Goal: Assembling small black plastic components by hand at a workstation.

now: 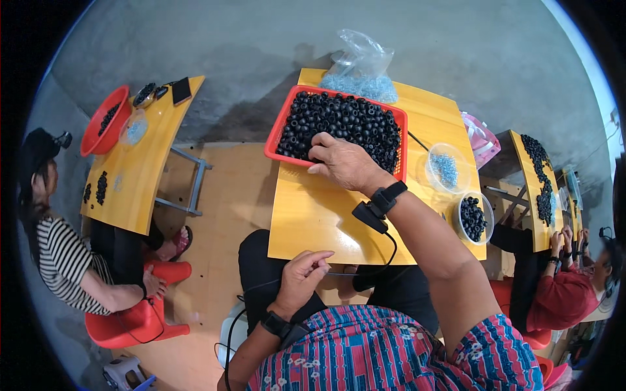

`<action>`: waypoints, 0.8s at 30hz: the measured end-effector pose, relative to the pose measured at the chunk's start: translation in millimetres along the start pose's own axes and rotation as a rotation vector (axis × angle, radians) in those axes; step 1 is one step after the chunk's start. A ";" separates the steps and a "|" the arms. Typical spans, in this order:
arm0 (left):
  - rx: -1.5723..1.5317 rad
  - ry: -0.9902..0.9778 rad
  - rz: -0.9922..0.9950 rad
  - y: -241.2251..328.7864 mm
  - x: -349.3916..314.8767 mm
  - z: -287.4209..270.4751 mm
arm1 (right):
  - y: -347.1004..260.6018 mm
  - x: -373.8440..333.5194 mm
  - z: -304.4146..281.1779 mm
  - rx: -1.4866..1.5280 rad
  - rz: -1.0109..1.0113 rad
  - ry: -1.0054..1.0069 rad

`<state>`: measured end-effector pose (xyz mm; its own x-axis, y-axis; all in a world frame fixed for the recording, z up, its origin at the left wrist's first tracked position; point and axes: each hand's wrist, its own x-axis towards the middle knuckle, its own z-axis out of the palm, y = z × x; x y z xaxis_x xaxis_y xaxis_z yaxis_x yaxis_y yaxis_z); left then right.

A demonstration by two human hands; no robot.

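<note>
A red plastic basket [402, 146] heaped with small black ring-shaped parts [349, 120] stands on my yellow table. My right hand [349, 161] reaches over its near edge, fingers curled down against the parts; what they pinch is hidden. Below the table's front edge, above my lap, is my left hand [303, 277]. Its fingers are bent in and pressed together, and I cannot make out anything between them. Right of the basket are a round clear tub of small bluish clear pieces [445, 171] and a clear tub of black parts [473, 218].
A clear plastic bag [362, 65] of bluish pieces rests behind the basket. A dark cable [391, 251] hangs from my right wrist band. People sit at yellow tables on the left [143, 182] and right [531, 189]. A pink bag [479, 140] is beside my table.
</note>
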<state>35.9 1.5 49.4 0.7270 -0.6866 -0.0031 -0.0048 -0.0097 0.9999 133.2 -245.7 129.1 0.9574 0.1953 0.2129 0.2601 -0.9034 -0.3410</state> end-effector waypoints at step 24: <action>-0.070 0.020 -0.039 -1.2 -2.5 1.6 | 23.8 -38.1 3.3 0.557 0.387 0.252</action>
<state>33.0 2.1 48.2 0.7392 -0.6721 -0.0428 0.0712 0.0148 0.9974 103.4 -273.3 109.8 0.9533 -0.2534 0.1641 -0.0018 -0.5483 -0.8363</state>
